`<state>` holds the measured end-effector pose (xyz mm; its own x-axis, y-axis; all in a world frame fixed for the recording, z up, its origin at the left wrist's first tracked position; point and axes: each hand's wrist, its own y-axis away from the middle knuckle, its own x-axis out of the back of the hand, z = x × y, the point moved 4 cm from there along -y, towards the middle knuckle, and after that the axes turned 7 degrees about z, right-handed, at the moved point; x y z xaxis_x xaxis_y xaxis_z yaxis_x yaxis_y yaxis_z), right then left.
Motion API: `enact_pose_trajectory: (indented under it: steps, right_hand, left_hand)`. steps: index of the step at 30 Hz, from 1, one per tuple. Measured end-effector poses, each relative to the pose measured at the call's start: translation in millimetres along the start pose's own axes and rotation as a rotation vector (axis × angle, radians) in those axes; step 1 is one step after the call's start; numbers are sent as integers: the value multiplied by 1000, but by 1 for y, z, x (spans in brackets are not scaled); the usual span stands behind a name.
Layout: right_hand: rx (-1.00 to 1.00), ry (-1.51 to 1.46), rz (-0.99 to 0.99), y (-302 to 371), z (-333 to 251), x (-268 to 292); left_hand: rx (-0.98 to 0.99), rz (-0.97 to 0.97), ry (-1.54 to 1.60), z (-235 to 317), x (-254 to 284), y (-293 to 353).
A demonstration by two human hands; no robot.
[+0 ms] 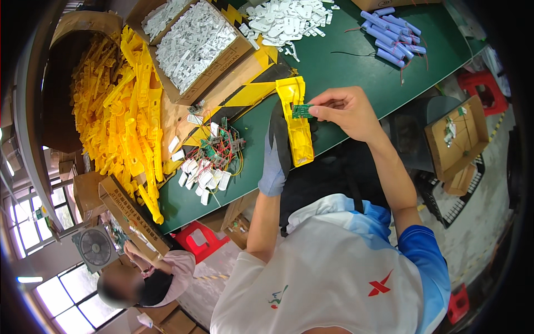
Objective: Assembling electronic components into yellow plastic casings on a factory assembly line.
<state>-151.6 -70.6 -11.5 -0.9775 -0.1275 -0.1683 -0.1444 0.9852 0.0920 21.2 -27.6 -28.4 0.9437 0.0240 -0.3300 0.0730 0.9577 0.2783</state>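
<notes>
My left hand [276,146], in a grey and black glove, grips a long yellow plastic housing [300,142] near the table's front edge; the glove wraps around its left side. Between thumb and fingers of my bare right hand [346,113] is a small green circuit board [302,111]. The board lies over the middle of the open housing; whether it touches the plastic I cannot tell. Left of my hands is a tangle of wired circuit boards [219,146] with red and black leads and several white blocks [204,177].
Yellow housings [119,111] are heaped at the left. A cardboard box [217,69] of small white parts stands behind them, beside loose white pieces [283,22]. Purple cylindrical batteries [392,36] lie at the far right of the green table [345,67]. A co-worker [150,278] sits at lower left.
</notes>
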Motion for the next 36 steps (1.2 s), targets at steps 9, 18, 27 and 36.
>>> enact_pose_trajectory:
  steps: [9, 18, 27, 36]
  right_hand:
    - [44, 50, 14, -7, 5, -5]
    - [59, 90, 7, -4, 2, -4]
    - [-15, -4, 96, 4, 15, -21]
    - [-22, -33, 120, 12, 19, -30]
  left_hand:
    - [-7, 27, -3, 2, -5, 4]
    - [-16, 53, -58, 2, -4, 4]
    - [-73, 168, -85, 2, -10, 4]
    - [-129, 220, 61, -2, -9, 2]
